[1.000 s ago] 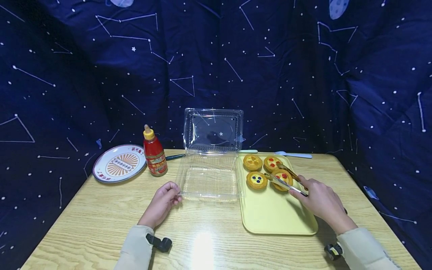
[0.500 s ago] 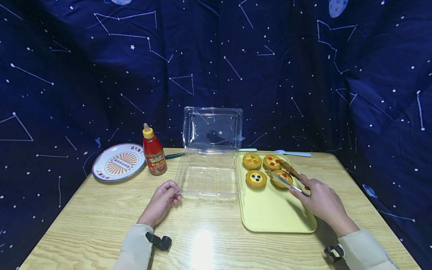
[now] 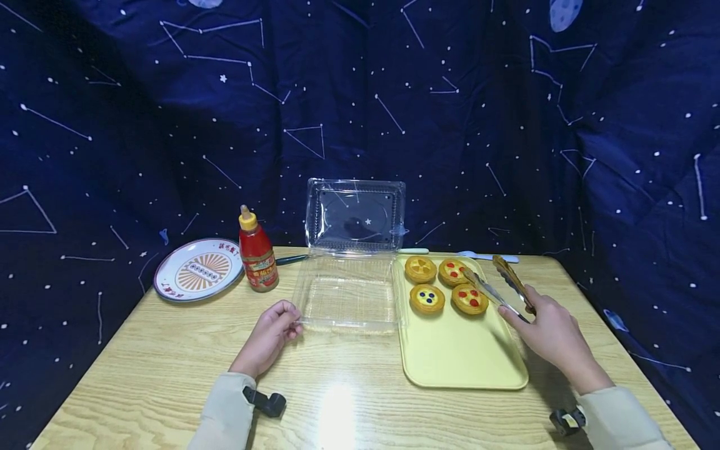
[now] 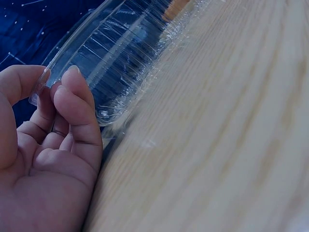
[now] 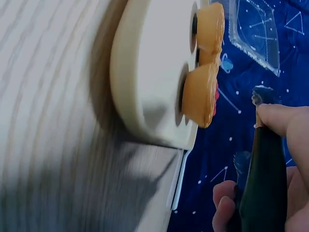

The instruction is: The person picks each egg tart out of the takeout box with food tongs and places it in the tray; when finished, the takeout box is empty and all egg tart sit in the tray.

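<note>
My left hand [image 3: 272, 334] pinches the near left corner of a clear plastic clamshell container [image 3: 349, 325] by its rim; the left wrist view shows thumb and fingertips at that rim. The container's lid [image 3: 355, 215] stands raised behind it. My right hand [image 3: 554, 334] holds a pair of tongs [image 3: 513, 280] with its arms spread and nothing between them. Their tips hang above the right side of a yellow tray [image 3: 461, 365]. On the tray sit a blueberry tart [image 3: 427, 300], two red-topped tarts [image 3: 470, 300] and a tart with orange pieces [image 3: 420, 270].
A red sauce bottle [image 3: 259, 262] with a yellow cap stands left of the container, beside a patterned plate [image 3: 199, 272]. Behind the tray lie a light blue fork [image 3: 495, 257] and a pale green handle [image 3: 413, 251]. A dark handle [image 3: 291, 260] lies behind the container. A dark curtain hangs beyond the table.
The tongs' tips have come away from the near red-topped tart, moving right and spreading wider, as my right hand shifted right. My left hand and the container have stayed put.
</note>
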Action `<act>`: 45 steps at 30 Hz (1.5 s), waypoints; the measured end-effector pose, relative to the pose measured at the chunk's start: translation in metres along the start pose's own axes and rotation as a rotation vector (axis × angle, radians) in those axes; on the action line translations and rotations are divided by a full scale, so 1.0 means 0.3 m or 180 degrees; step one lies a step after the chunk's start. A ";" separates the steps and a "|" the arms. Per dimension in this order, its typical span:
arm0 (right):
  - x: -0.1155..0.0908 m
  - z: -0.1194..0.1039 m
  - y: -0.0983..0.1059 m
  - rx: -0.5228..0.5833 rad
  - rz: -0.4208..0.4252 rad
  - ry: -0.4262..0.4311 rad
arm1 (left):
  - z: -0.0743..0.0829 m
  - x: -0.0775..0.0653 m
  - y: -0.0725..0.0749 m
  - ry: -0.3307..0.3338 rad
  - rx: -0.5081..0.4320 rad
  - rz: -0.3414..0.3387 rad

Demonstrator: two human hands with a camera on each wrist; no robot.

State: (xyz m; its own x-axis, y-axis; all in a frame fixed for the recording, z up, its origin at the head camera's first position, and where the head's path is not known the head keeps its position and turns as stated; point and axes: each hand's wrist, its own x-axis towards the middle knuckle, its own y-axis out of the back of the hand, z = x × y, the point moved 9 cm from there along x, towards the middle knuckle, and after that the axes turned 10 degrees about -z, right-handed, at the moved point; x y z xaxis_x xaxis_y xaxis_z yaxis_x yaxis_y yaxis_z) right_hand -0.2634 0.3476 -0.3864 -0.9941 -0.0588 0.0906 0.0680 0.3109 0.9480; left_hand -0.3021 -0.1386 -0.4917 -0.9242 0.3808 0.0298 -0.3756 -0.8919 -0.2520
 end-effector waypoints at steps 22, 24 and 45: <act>0.023 0.239 -0.029 0.0073 -0.0196 -0.0577 | -0.001 -0.004 0.001 0.0023 0.0002 0.0014; 0.024 0.254 -0.034 0.0063 -0.0225 -0.0604 | -0.002 -0.004 0.000 0.0014 0.0012 0.0005; 0.060 0.304 -0.094 -0.0065 -0.0765 -0.0719 | -0.009 0.002 0.004 -0.0026 0.0058 0.0001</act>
State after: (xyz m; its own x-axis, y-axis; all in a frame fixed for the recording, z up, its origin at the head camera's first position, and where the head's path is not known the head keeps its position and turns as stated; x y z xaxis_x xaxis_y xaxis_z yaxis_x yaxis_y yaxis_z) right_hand -0.2908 0.4242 -0.4394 -0.9753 0.0843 -0.2043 -0.1715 0.2943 0.9402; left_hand -0.3030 -0.1388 -0.4945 -0.9247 0.3787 0.0377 -0.3766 -0.8962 -0.2344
